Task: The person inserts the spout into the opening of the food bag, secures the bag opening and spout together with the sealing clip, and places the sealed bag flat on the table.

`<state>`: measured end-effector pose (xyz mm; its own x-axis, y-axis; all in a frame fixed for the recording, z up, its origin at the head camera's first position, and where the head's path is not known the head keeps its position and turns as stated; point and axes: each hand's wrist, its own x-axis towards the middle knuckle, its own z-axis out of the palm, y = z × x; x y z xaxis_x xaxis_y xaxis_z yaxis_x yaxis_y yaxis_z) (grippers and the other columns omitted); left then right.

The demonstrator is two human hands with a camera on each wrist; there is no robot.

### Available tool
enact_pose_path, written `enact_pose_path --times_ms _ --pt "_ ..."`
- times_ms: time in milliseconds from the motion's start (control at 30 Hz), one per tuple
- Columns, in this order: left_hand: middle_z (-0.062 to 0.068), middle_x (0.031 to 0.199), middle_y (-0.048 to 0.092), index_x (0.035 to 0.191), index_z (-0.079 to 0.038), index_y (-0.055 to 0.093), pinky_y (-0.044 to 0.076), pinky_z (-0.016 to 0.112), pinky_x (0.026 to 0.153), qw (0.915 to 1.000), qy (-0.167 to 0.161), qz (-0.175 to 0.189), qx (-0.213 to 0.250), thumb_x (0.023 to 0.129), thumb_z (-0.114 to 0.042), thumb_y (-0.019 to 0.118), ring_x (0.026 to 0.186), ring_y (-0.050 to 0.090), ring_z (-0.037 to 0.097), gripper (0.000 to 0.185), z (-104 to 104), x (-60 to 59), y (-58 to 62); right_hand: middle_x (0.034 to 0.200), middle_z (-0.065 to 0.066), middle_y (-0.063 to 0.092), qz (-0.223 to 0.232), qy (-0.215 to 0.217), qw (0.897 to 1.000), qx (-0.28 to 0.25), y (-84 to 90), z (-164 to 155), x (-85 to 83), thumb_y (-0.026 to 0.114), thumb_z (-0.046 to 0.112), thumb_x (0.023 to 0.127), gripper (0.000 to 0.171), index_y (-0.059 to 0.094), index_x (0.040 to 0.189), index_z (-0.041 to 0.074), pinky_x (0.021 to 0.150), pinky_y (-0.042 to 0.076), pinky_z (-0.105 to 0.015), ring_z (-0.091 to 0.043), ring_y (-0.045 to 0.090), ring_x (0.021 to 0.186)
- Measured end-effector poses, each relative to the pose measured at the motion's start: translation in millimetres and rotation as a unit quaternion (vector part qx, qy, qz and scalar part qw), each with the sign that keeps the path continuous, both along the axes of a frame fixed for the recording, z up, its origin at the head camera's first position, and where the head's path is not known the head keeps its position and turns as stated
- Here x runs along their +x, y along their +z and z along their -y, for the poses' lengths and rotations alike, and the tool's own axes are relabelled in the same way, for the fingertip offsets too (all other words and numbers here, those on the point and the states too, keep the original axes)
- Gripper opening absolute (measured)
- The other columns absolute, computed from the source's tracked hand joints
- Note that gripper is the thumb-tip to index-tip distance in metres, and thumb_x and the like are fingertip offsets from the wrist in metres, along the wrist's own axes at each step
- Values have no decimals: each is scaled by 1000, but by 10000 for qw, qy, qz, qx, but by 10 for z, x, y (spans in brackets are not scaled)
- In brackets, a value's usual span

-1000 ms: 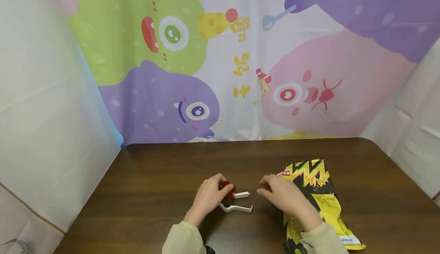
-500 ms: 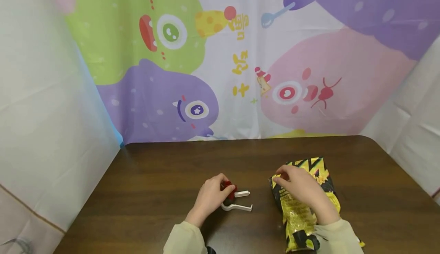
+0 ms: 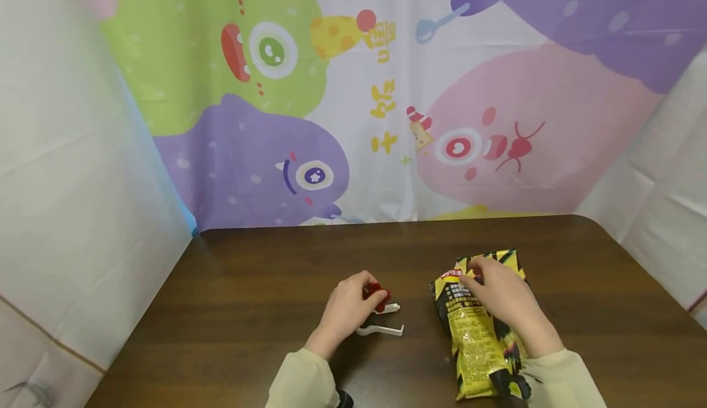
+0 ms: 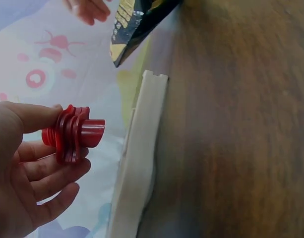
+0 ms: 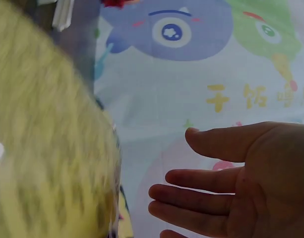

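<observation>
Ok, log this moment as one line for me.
left hand: pinches red clip knob | white clip arm: on table | right hand: open, on yellow-black snack bag

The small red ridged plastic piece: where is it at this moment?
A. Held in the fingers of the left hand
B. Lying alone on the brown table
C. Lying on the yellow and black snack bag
A: the left wrist view shows the small red ridged plastic piece pinched between thumb and fingers of the left hand, above the white plastic clip.
</observation>
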<state>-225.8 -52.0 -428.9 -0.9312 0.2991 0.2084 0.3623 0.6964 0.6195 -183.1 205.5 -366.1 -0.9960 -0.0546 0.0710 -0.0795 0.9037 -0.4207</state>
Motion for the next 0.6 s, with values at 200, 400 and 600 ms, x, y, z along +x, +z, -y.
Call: enact_pose_path --times_ms 200,400,600 --pt "-8 77 59 87 -18 60 43 25 62 10000 0 78 36 84 -35 63 68 53 7 17 8 -17 20 107 -22 60 59 -74 9999 82 -21 -119 13 56 30 88 45 54 116 -5 71 46 -48 -35 59 89" --pt "-8 77 59 86 -19 60 42 25 61 10000 23 77 35 84 -35 62 67 53 8 17 6 -19 45 121 -33 49 105 -281 9995 23 -52 -217 16 54 33 90 58 43 124 -12 81 41 -56 -46 51 102" --pt "-5 79 61 88 -17 60 44 26 62 10000 10 52 50 84 -35 62 68 54 9 19 -14 -19 83 128 -43 30 545 -408 9974 -253 -56 -295 1 52 38 90 76 25 130 -21 86 37 -60 -54 38 111"
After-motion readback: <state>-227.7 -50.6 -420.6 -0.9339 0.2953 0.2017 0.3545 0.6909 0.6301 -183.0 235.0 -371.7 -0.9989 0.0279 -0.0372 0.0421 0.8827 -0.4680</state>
